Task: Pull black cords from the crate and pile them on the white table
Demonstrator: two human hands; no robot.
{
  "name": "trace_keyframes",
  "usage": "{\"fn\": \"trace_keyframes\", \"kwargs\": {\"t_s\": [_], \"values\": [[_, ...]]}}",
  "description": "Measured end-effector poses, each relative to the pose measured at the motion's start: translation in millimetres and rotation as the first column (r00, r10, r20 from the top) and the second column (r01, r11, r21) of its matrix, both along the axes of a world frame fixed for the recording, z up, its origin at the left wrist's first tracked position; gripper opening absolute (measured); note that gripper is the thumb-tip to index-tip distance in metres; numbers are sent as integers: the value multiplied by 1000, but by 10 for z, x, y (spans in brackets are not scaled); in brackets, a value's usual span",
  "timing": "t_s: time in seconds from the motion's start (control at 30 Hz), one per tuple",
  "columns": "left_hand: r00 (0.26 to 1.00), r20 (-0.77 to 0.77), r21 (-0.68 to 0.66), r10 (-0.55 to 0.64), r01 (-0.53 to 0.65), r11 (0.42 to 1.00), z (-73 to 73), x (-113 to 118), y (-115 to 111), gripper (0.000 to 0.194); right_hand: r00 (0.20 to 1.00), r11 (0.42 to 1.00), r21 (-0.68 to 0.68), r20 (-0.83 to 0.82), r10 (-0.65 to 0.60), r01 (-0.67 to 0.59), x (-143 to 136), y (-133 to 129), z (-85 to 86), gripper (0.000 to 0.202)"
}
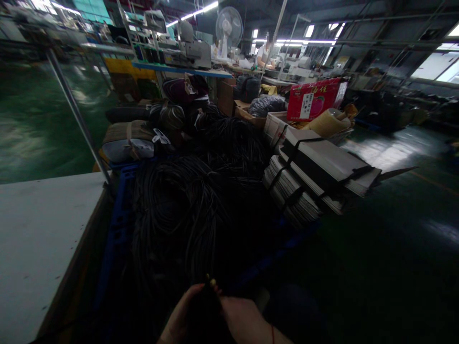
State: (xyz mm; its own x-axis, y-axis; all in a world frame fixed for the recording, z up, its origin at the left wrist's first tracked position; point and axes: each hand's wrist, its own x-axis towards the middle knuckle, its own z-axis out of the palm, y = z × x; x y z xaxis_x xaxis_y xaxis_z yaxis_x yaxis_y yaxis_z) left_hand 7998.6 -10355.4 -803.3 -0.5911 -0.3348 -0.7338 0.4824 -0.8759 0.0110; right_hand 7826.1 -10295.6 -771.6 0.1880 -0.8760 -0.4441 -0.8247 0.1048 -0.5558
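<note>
At the bottom of the head view my left hand (183, 309) and my right hand (243, 311) are close together, fingers bent inward. A dark bundle (207, 313) sits between them, gripped by both. It is too dark to tell its kind. Small yellowish tips (212, 282) show at its upper end by my fingers. A thin red band (272, 333) is around my right wrist. Just beyond my hands lies a large coil of black cords or strips (179, 200), with more black coils (236, 143) heaped behind it.
The coils lie on a blue pallet (124, 200). On the left stands a white tabletop (39, 239) with a metal pole (73, 105). Strapped cardboard stacks (322, 162), a red box (315, 100) and fabric bundles (129, 138) surround the heap. A person (263, 56) sits far back.
</note>
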Motion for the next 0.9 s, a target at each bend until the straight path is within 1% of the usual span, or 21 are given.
{"fn": "trace_keyframes", "kwargs": {"t_s": [0.07,0.1,0.13,0.17,0.2,0.23,0.3,0.37,0.43,0.53,0.63,0.7,0.73,0.77,0.8,0.83,0.87,0.9], "values": [[998,63,21,14,-15,1000,-25,12,0,16,997,997,-37,26,70,-69,-254,-258,-9,36],[997,81,18,12,-14,1000,-28,15,1,16,1000,997,-80,-12,-11,10,-392,-443,-31,39],[997,78,3,7,-7,1000,-24,15,3,17,988,976,-175,-59,-140,128,-517,-642,-71,36],[998,65,-14,0,1,1000,-12,13,6,17,960,938,-258,-94,-265,233,-618,-835,-133,31],[999,47,-31,-4,5,1000,5,9,9,18,927,913,-283,-148,-346,295,-689,-1006,-214,28],[999,35,-38,-7,9,999,25,6,12,18,890,898,-276,-213,-404,342,-730,-1142,-310,28],[999,41,-47,-18,20,999,64,3,20,18,840,895,-218,-317,-441,388,-738,-1297,-513,34],[997,73,-57,-22,26,998,93,7,27,20,820,898,-176,-367,-439,402,-708,-1316,-678,33],[996,90,-60,-19,24,998,113,15,30,21,813,899,-174,-385,-437,401,-708,-1265,-763,24],[995,98,-47,8,-4,999,124,19,28,22,807,901,-174,-402,-433,397,-806,-1169,-742,17],[995,104,-54,7,-1,999,103,11,17,23,807,902,-181,-404,-431,391,-931,-1090,-627,16],[995,103,-49,-10,15,999,78,-1,9,22,843,901,-210,-324,-430,379,-964,-1040,-538,15],[995,99,-42,-14,18,999,67,-10,6,21,870,895,-231,-238,-432,381,-960,-1015,-494,14],[996,92,-34,-14,17,999,58,-19,5,20,893,885,-240,-118,-434,398,-944,-991,-453,15],[996,86,-24,-12,15,1000,52,-29,5,20,898,873,-221,29,-440,435,-920,-968,-416,17],[997,82,-13,-10,11,1000,49,-38,7,20,871,861,-158,186,-456,484,-891,-946,-382,20],[996,87,1,-6,6,1000,48,-47,9,20,813,851,-48,328,-481,523,-860,-923,-355,24],[995,96,19,-2,0,1000,48,-55,12,20,732,838,82,446,-515,540,-829,-898,-334,28]]}}
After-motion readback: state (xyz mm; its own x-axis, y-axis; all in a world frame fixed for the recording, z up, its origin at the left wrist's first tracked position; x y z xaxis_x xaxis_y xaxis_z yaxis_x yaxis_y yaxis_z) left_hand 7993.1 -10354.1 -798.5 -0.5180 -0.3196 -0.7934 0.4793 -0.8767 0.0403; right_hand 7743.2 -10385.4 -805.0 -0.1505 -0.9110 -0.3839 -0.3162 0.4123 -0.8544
